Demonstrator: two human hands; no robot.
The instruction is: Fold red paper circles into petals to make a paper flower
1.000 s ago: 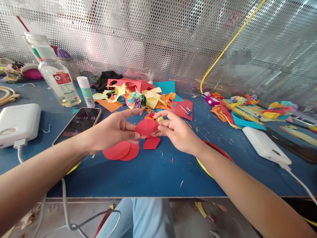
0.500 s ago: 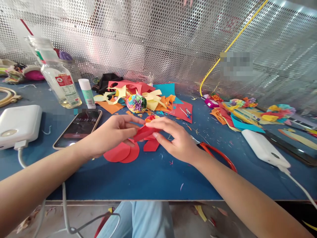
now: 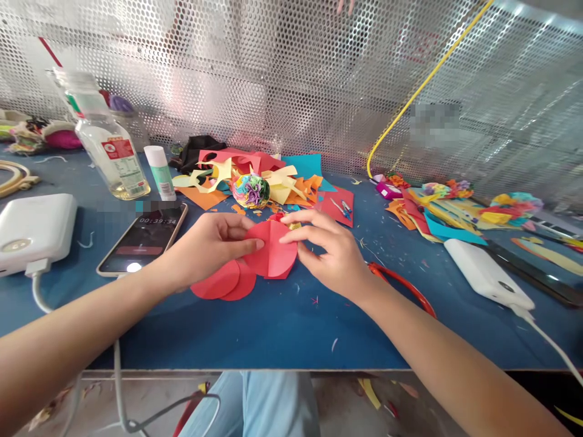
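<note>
A red paper circle (image 3: 260, 255) with a crease down its middle is held up over the table. My left hand (image 3: 212, 246) pinches its left side, thumb in front and fingers behind. On the right edge, my right hand (image 3: 330, 255) has its fingertips over the paper. Just below and to the left, red paper circles (image 3: 216, 282) lie overlapping on the blue table (image 3: 291, 334). Another piece of red paper peeks out under the held circle, mostly hidden. Red-handled scissors (image 3: 405, 282) rest beside my right wrist, their blades covered by it.
Behind my hands are paper scraps (image 3: 282, 182) and a multicoloured paper flower ball (image 3: 251, 190). A glue stick (image 3: 160, 173), a glass bottle (image 3: 112, 145) and a phone (image 3: 146, 240) stand or lie left. White power banks (image 3: 39, 227) with cables flank both sides.
The red paper, folded and seen edge-on before, is now opened out into a creased circle facing me. My right hand has shifted slightly right, its fingers more spread.
</note>
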